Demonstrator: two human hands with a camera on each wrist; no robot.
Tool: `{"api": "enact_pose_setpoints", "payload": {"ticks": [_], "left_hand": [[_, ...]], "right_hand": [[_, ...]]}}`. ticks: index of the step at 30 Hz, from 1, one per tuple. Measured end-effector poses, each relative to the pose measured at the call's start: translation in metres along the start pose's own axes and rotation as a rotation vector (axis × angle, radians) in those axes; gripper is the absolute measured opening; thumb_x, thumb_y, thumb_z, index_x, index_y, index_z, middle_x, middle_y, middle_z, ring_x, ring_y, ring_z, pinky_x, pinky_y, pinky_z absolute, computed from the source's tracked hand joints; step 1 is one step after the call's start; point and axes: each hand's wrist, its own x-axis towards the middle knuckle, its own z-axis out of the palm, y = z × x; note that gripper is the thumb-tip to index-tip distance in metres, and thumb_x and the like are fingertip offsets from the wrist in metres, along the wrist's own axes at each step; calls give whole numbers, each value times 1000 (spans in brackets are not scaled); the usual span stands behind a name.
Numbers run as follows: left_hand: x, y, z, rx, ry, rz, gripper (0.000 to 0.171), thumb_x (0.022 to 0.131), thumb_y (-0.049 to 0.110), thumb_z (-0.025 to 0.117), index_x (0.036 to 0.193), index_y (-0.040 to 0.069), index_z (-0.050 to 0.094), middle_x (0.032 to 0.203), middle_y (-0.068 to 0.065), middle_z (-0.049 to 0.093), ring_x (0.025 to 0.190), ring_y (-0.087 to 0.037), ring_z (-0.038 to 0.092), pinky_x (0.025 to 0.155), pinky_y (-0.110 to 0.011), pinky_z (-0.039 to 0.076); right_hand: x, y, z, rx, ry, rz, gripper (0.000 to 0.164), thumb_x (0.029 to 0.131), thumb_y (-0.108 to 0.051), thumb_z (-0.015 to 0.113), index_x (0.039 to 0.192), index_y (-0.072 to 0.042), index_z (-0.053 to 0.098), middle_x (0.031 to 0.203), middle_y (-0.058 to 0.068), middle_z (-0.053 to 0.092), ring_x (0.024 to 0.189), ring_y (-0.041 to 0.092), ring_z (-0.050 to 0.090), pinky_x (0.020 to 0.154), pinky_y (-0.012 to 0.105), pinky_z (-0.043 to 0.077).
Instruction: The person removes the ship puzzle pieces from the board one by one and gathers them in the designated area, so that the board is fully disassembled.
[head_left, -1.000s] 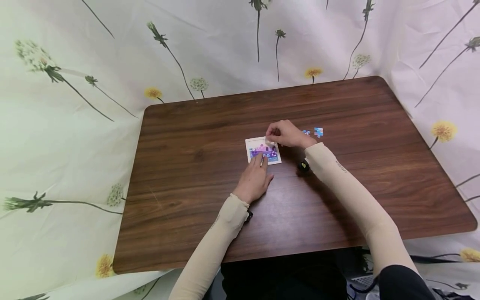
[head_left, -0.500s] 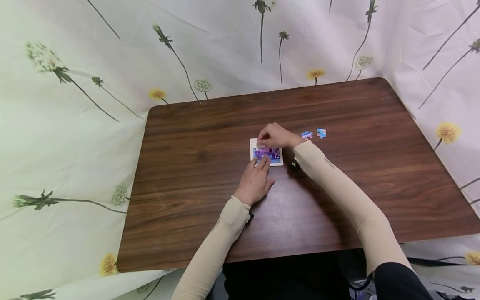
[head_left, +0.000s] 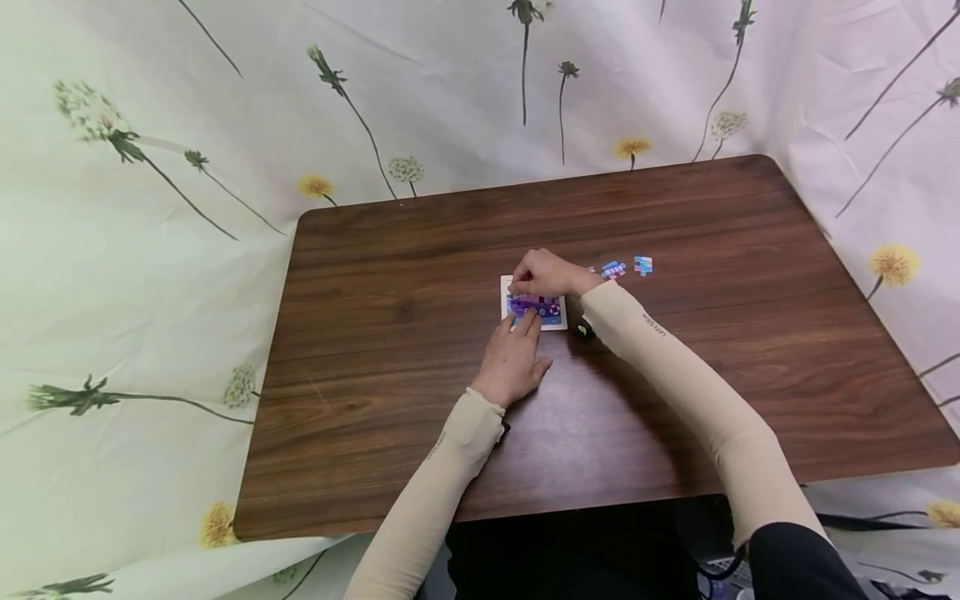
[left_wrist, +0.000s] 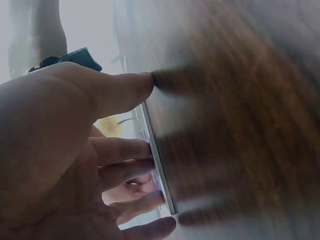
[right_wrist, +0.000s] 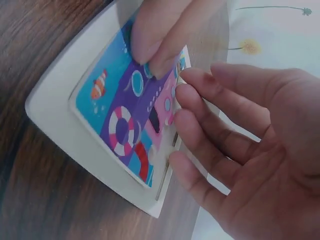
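Note:
A small jigsaw puzzle (right_wrist: 132, 107) with a purple and pink ship, a life ring and an orange fish lies in a white tray (right_wrist: 55, 107) on the table. My left hand (head_left: 513, 362) reaches in from the near side, its extended fingers resting on the puzzle's lower part and its thumb on the wood. Over the tray's far left part, my right hand (head_left: 549, 273) curls its fingers and pinches a puzzle piece, which they mostly hide. In the right wrist view, the fingertips (right_wrist: 186, 120) touch down along the picture's upper edge, where bare tray shows.
Loose puzzle pieces (head_left: 613, 269) lie right of the tray, partly behind the right wrist, with a blue piece (head_left: 643, 265) farther right. The brown wooden table (head_left: 375, 333) reaches back to a flower-printed cloth (head_left: 457, 100).
My right hand has moved left across the tray's upper part with the piece, then slowed there. The left hand stays on the puzzle. More of the loose pieces now shows behind the right wrist.

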Motion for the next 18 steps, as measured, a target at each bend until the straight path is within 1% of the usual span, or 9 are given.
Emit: {"api": "enact_pose_setpoints", "payload": {"ticks": [4,9,14,18], "left_hand": [[0,1,-1,-1,-16,-9,77,101,43,66,160,1,38,168,-14,37,152,-42,39,123,-53,39],[1,3,-1,-1,-34,-17,78,102,44,65,160,2,37,170,-13,35,155,-40,36,126,-51,35],[1,4,1,-8,-40,-29,77,102,44,63,161,3,35,171,-12,33,155,-40,34,125,-55,35],[2,4,1,-15,-39,-46,78,101,44,64,161,4,35,171,-11,32,155,-41,34,124,-57,36]], "right_hand": [[1,-2,0,-3,12,-15,20,102,-18,66,99,-7,83,85,8,78,65,9,53,64,25,44],[3,-3,-1,-6,8,-5,21,103,-18,66,95,-6,81,82,7,74,65,10,53,64,25,44],[4,-4,-1,-21,3,23,23,103,-21,65,95,-8,81,86,6,76,66,10,55,65,26,44],[5,-5,-1,-16,-2,21,23,104,-21,64,95,-8,82,88,8,76,66,11,54,65,26,44]]}}
